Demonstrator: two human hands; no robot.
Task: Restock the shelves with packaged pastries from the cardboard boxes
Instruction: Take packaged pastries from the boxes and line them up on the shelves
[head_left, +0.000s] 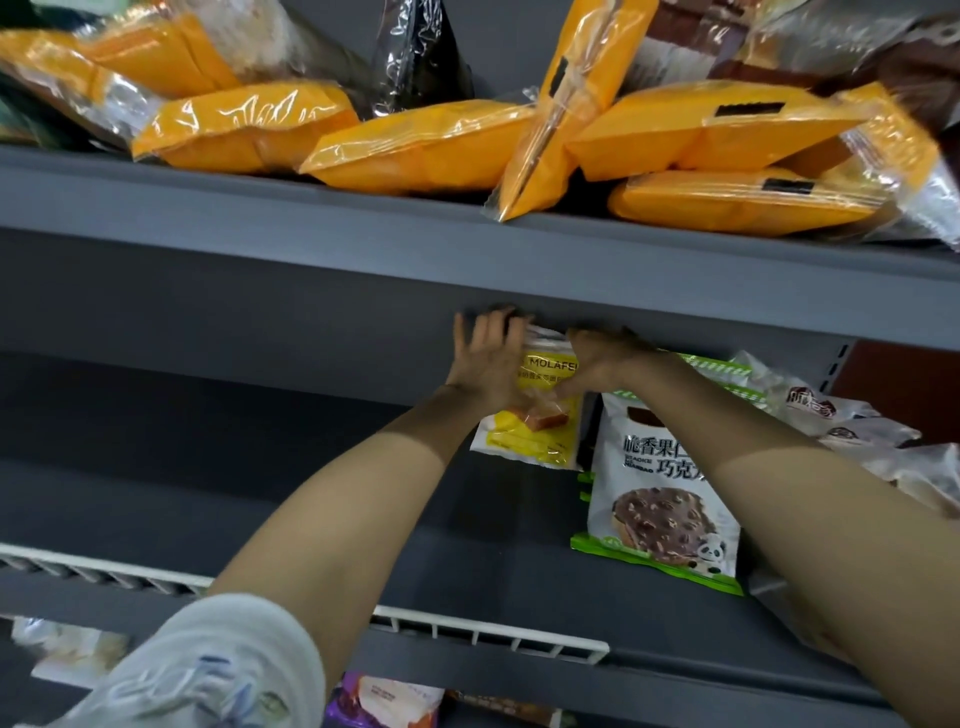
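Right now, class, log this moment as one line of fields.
stage: placing | left hand: against yellow pastry packet | right hand: holds packet top | spot: middle shelf, beside chocolate bread bag

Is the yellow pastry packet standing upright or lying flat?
Upright: the yellow packet stands with its label facing out, both hands on its top.

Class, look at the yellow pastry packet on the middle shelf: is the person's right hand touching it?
Touching. The head view shows the right hand with its fingers curled onto the front of the yellow pastry packet, overlapping the label with no gap.
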